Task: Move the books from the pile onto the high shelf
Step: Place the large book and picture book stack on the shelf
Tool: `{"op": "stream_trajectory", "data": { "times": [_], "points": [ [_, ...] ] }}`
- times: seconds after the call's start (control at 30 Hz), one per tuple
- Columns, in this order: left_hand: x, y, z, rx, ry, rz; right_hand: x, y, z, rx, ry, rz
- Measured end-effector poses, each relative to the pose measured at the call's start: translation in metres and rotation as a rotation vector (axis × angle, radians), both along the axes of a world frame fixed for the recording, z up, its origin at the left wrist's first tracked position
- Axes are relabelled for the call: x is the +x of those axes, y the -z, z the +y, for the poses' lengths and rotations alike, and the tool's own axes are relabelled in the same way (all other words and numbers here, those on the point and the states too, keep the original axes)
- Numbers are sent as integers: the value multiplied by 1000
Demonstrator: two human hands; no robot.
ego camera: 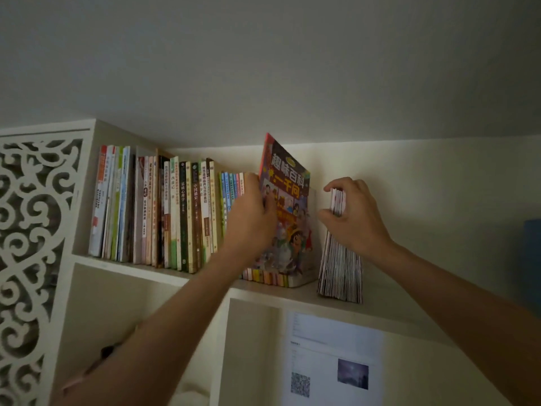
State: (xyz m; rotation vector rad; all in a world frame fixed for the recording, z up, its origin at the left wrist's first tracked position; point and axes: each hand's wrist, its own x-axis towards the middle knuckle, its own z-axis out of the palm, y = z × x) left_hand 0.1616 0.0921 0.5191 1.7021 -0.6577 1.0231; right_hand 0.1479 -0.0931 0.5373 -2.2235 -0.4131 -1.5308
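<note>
Gripping the colourful book (288,183) on the high shelf (380,300), left hand (251,218); right hand (351,212) grip pinching thin booklets (341,268).

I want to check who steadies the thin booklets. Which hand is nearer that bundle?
The right hand: it grips the top of the bundle of thin booklets. The left hand is apart to its left, on the colourful book.

Cartoon-cover book (288,200) red-edged, multicolour; shelf (292,291) white; side panel (29,230) white scrollwork.
</note>
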Motion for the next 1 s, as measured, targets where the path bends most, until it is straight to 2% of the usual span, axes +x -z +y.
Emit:
{"op": "stream_trajectory", "data": {
  "times": [0.17, 0.3, 0.47, 0.67, 1.0],
  "points": [
    [24, 47, -47, -114, 12, -16, 4, -1, 8, -46, -41, 32],
    [22, 48, -48, -149, 41, 21, 7, -1, 8, -54, -55, 17],
    [-5, 39, 4, -98, 13, 20, 10, -1, 9, -41, -53, -33],
    [-21, 38, 75, -149, -13, 23, 28, 1, 33, 1, -84, -91],
    [-19, 43, 80, -119, 52, -30, 40, -12, 49, -75, -58, 158]
  ]
}}
